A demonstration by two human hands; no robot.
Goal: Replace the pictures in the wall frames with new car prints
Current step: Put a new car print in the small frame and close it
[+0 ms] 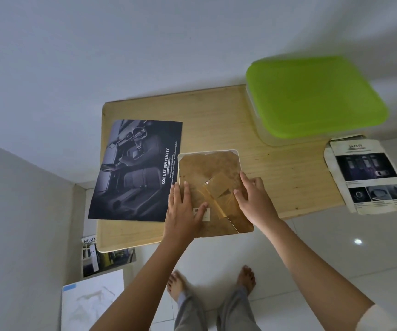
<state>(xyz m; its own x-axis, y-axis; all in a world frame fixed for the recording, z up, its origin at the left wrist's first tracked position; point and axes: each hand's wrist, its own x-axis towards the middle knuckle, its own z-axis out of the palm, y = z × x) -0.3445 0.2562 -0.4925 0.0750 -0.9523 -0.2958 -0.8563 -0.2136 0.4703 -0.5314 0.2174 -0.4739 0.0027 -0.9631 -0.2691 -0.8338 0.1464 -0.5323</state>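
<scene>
Both hands, left (pixel 185 206) and right (pixel 252 197), press open-palmed on the frame back (pixel 213 168), gripping nothing; a print (pixel 135 170) lies just beyond the left.

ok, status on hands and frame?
Left hand and right hand flat on the frame back, face-down on the wooden table. Dark car print lies beside it, touching. Nothing blocking.
</scene>
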